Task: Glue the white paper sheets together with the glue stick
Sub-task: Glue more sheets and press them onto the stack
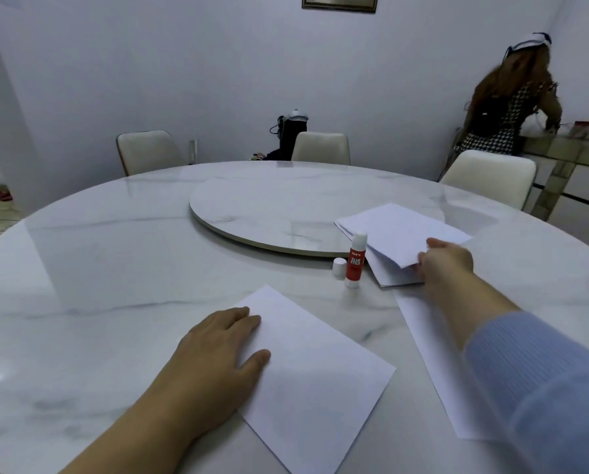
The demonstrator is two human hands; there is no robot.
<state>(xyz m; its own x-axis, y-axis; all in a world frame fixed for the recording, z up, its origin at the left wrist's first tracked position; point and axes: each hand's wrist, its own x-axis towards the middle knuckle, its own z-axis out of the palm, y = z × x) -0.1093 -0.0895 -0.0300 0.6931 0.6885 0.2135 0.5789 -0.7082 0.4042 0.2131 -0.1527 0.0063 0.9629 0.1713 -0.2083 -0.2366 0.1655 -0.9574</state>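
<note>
Head view: right hand [445, 261] pinches a folded white paper sheet [402, 230] from the paper pile [388, 273]; left hand [217, 350] presses flat on a white sheet [313, 374] on the marble counter [98, 268]. Red uncapped glue stick [355, 261] stands beside its white cap [338, 268].

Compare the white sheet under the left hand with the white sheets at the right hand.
The white sheet under the left hand lies flat, single and near; left hand presses it with straight fingers. The white sheets at the right hand are stacked, farther away, partly lifted, pinched by right hand. Both are plain white.
</note>
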